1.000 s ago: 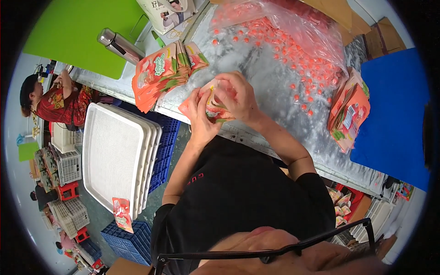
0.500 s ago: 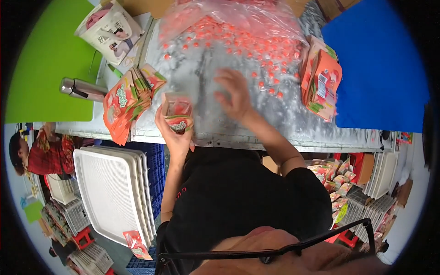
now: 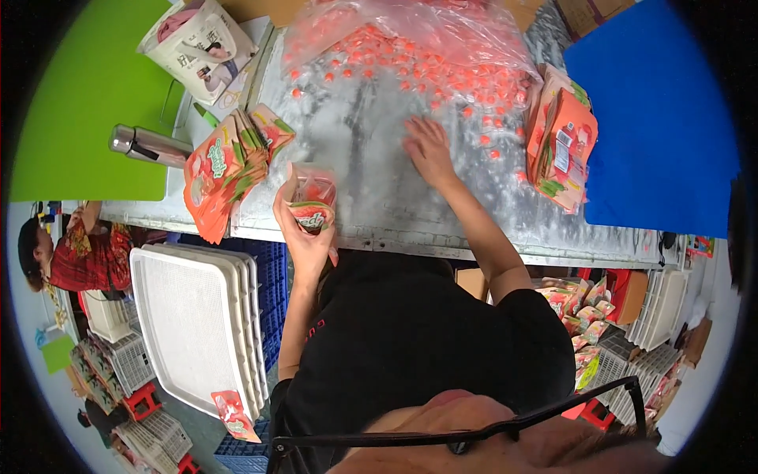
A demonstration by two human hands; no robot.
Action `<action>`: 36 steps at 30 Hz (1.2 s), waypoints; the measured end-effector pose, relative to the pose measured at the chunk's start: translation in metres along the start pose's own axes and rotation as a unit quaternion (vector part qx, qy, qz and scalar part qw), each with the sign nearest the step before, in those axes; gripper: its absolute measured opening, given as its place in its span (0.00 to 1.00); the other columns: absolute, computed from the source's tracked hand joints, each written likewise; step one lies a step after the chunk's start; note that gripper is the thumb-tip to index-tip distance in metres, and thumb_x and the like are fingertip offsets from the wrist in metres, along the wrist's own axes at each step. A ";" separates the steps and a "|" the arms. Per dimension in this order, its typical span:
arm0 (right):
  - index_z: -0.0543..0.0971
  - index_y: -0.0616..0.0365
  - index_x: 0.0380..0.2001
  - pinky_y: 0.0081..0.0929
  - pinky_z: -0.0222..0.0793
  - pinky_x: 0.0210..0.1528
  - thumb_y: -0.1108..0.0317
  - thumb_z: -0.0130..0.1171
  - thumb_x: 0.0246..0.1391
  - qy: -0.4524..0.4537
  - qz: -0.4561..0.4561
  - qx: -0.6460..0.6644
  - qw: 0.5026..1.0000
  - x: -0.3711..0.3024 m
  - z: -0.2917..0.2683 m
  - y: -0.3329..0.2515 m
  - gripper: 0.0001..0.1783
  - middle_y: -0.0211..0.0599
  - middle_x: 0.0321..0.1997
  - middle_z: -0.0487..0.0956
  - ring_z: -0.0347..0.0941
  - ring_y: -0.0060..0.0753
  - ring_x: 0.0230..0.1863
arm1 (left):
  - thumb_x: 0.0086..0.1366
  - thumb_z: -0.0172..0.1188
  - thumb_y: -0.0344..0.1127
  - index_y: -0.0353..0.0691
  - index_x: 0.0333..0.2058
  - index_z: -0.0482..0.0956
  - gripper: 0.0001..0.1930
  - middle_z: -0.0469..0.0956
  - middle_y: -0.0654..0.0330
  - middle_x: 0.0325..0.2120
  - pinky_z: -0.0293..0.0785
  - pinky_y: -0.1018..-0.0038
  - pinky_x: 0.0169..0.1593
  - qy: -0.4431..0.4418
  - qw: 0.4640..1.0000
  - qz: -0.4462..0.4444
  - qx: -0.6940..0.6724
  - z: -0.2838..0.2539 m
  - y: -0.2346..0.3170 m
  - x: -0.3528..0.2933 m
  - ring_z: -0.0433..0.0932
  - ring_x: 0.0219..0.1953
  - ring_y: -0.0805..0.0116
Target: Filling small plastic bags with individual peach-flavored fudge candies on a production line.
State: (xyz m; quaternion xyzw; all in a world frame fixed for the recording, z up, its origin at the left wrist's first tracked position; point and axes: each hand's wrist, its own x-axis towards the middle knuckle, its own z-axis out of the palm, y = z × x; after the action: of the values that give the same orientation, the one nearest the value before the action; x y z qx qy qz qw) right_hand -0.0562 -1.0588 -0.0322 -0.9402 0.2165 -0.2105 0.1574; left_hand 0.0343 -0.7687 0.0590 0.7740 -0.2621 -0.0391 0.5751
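Observation:
My left hand [image 3: 306, 246] is closed around a red and pink snack pouch [image 3: 309, 217] near the table's front edge. The pouch stands upright with its mouth spread, and something red shows inside. My right hand [image 3: 430, 150] holds nothing visible; its fingers reach out low over the grey table, slightly blurred. Beyond and to the right of it lie many small wrapped red candies [image 3: 426, 71], partly beneath a clear plastic bag [image 3: 410, 24]. A fanned pile of flat pouches [image 3: 221, 170] lies left of my left hand. Another pouch stack [image 3: 562, 142] sits at the right.
A steel thermos [image 3: 150, 146] and a white printed bag [image 3: 201, 55] are at the far left. Green [image 3: 87, 103] and blue [image 3: 655, 118] panels flank the table. Stacked white trays [image 3: 193, 324] stand below left, with a pouch [image 3: 234, 415] on them. A person [image 3: 87, 253] sits beyond.
My right hand has moved right and slightly away from the held pouch. A few loose candies lie farther right, near the right stack. The left hand still grips its pouch.

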 end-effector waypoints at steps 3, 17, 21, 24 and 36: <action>0.73 0.58 0.58 0.41 0.48 0.71 0.52 0.44 0.66 0.031 0.065 0.338 0.938 0.000 -0.006 -0.007 0.26 0.44 0.65 0.69 0.58 0.49 0.69 | 0.45 0.64 0.23 0.35 0.62 0.61 0.41 0.60 0.49 0.57 0.61 0.66 0.62 0.007 1.000 0.001 0.010 -0.006 -0.003 0.000 0.63 0.60 0.54; 0.78 0.61 0.51 0.36 0.58 0.66 0.59 0.42 0.68 0.091 -0.033 0.063 0.993 0.026 0.002 0.039 0.21 0.46 0.55 0.77 0.68 0.46 0.61 | 0.47 0.65 0.24 0.32 0.61 0.60 0.41 0.62 0.50 0.55 0.63 0.66 0.60 0.026 1.000 -0.008 0.000 -0.020 -0.006 -0.003 0.66 0.58 0.55; 0.76 0.61 0.53 0.40 0.57 0.66 0.60 0.46 0.65 0.002 0.091 0.308 0.947 0.013 -0.011 0.005 0.21 0.47 0.57 0.76 0.65 0.47 0.63 | 0.47 0.66 0.24 0.31 0.61 0.60 0.41 0.61 0.51 0.56 0.64 0.68 0.60 0.035 0.999 -0.013 0.003 -0.023 -0.007 -0.006 0.66 0.57 0.58; 0.77 0.60 0.52 0.39 0.59 0.64 0.60 0.54 0.60 0.036 0.105 0.325 0.939 0.006 -0.008 0.002 0.20 0.46 0.56 0.75 0.66 0.49 0.61 | 0.46 0.66 0.23 0.30 0.61 0.59 0.41 0.60 0.52 0.57 0.64 0.69 0.60 0.032 0.999 -0.022 -0.013 -0.021 -0.002 -0.004 0.66 0.57 0.60; 0.75 0.58 0.54 0.43 0.55 0.67 0.60 0.63 0.53 0.174 0.020 -0.003 0.985 0.010 -0.011 0.017 0.27 0.47 0.60 0.71 0.59 0.52 0.66 | 0.45 0.65 0.22 0.31 0.62 0.59 0.42 0.61 0.51 0.56 0.64 0.68 0.60 0.026 0.999 -0.020 -0.005 -0.022 -0.015 -0.007 0.66 0.58 0.56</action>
State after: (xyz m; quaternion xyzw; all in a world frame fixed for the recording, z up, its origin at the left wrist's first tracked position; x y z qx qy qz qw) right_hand -0.0590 -1.0800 -0.0266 -0.8851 0.2603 -0.3669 0.1193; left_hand 0.0412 -0.7435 0.0508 0.7768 -0.2316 -0.0315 0.5847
